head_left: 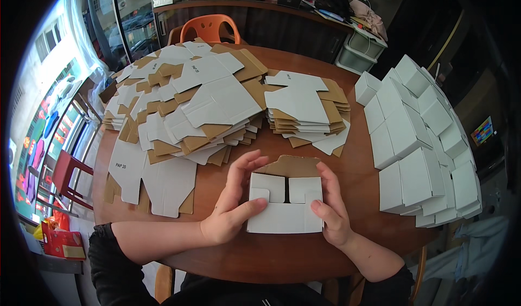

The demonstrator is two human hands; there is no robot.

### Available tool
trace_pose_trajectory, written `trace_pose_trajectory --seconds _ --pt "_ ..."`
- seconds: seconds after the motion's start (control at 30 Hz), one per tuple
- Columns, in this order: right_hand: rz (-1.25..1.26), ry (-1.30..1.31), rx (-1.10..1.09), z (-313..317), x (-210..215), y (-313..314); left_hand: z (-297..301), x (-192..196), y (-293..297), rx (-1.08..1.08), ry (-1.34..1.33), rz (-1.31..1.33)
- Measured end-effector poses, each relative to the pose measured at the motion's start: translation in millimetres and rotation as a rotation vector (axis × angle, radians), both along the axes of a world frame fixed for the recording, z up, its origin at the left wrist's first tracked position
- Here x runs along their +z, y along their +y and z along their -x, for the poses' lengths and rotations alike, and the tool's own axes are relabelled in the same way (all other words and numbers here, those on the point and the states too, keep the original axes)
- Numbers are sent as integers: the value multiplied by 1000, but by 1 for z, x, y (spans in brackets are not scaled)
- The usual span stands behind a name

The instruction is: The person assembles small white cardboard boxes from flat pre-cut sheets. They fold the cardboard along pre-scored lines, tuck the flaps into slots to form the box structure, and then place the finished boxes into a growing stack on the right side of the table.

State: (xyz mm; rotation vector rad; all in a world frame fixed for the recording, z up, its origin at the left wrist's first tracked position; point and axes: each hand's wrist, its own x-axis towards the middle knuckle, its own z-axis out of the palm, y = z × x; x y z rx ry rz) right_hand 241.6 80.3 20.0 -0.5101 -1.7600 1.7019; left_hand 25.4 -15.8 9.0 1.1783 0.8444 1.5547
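The round brown wooden table [304, 252] fills most of the view, its near rim cut off by the person's dark sleeves and its far edge hidden under cardboard. A wide sprawl of flat white-and-brown die-cut cardboard blanks [184, 105] covers the far left, the lower sheets buried so their count cannot be told. At the right, a stack of folded white cardboard boxes [418, 143] runs toward the warped rim of the picture, where its outer boxes blur. A smaller pile of flat blanks [306, 110] sits behind the hands. Near the front edge lies a half-folded white cardboard box [285, 205], brown flap up. The left hand [233, 208] grips its left side, thumb on top; the right hand [332, 208] grips its right side.
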Motion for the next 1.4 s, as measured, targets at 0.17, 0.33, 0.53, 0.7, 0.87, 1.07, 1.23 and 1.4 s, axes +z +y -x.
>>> trace_pose_trajectory --seconds 0.17,0.33,0.53,0.7,0.87,1.07,1.23,1.4 --pt "73 -16 29 3 6 -7 -3 5 -3 -112 -44 86" --pt "-17 20 20 3 0 -5 -3 7 -2 -74 47 54" --pt "-196 54 27 -1 -10 8 -1 -6 2 98 257 -116" --pt "-516 -21 22 -8 -10 17 7 -5 3 120 360 -208" --pt "-227 237 -35 5 -6 3 5 -6 1 78 219 -134" --pt "-616 32 -44 -4 -7 15 11 -8 3 99 389 -182" --pt "-903 -48 -132 -4 1 14 12 -6 4 120 395 -196" --pt "-1045 -133 -83 -8 3 13 10 -4 4 163 416 -187"
